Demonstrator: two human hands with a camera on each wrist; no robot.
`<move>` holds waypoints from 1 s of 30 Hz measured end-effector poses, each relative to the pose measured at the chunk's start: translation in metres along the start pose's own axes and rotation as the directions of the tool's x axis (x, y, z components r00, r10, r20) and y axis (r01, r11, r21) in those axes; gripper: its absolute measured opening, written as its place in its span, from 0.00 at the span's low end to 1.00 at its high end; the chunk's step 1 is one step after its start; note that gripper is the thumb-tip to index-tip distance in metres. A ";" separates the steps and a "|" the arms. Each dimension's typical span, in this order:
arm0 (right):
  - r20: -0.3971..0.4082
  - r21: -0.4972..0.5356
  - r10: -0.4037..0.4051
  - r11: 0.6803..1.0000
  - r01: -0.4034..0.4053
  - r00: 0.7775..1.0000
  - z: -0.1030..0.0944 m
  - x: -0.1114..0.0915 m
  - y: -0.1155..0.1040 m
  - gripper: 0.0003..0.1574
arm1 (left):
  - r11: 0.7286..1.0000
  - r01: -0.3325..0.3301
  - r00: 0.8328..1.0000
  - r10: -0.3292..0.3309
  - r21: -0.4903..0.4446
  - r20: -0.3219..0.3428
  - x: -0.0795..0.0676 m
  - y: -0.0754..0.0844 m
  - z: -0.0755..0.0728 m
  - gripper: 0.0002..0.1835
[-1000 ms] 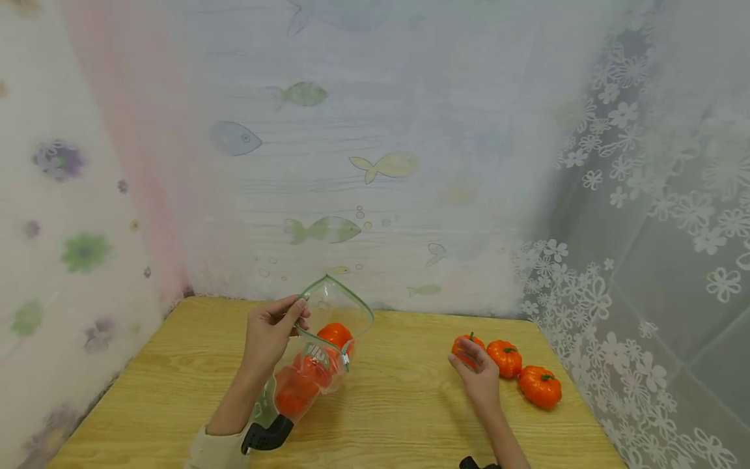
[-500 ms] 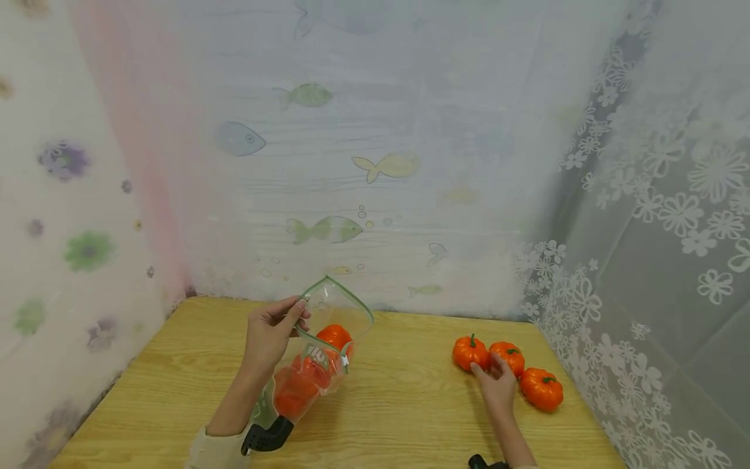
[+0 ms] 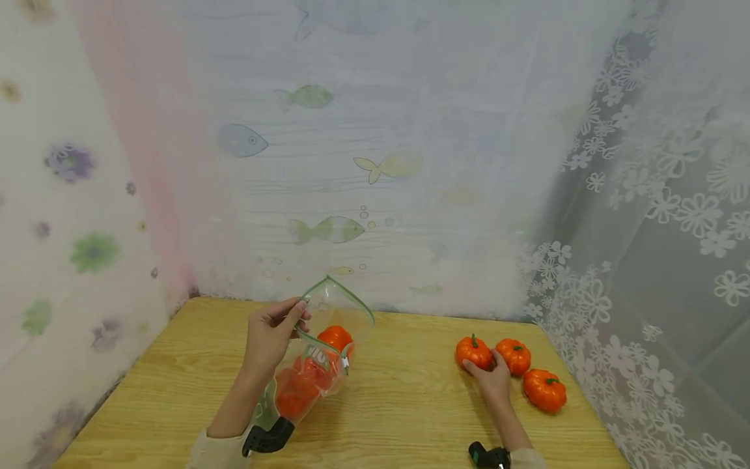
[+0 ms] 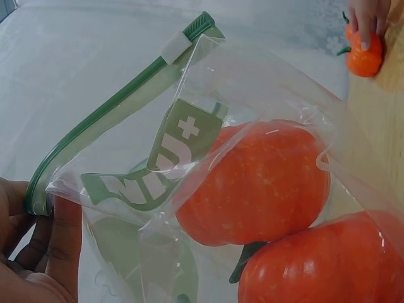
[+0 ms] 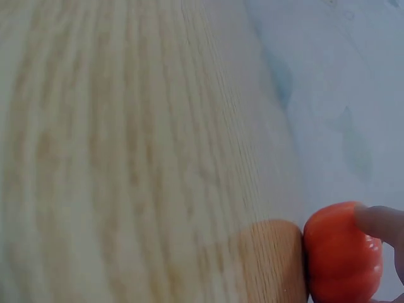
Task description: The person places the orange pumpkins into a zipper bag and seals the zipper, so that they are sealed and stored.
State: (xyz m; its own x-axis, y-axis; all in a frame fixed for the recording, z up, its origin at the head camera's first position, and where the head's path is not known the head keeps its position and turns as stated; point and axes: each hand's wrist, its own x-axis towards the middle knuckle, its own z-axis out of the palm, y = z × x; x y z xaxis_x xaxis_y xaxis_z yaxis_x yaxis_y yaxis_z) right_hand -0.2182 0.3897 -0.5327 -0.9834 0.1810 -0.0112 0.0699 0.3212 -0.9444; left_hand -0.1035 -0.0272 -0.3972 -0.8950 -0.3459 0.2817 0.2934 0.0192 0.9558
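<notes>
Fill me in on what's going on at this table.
A person is handling small orange pumpkins and a clear bag. The left hand holds the clear bag by its green-edged rim, with its mouth open and several bagged pumpkins inside. The right hand has its fingers around the leftmost pumpkin, which appears to be on the wooden table. Two more, a rear pumpkin and a front pumpkin, sit to its right, outside the bag.

The bag [image 4: 183, 158] was clear, shiny plastic. The pumpkins [image 3: 544, 391] looked glossy. The tabletop [image 3: 404, 397] looked like wood, the curtain [image 3: 682, 241] like sheer cloth.
</notes>
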 end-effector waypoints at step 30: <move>-0.146 0.047 -0.037 0.998 0.045 0.989 0.034 0.011 -0.016 0.56 | 0.999 0.009 0.997 -0.006 -0.040 0.074 0.050 -0.018 -0.018 0.15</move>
State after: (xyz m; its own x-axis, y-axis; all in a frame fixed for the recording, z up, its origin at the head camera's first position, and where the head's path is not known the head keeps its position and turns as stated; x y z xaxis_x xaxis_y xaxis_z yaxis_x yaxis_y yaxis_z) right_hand -0.2356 0.3548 -0.5285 -0.9503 0.3029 0.0722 0.0182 0.2853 -0.9583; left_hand -0.1474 -0.0618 -0.4023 -0.9190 -0.2760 0.2815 0.2988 -0.0215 0.9541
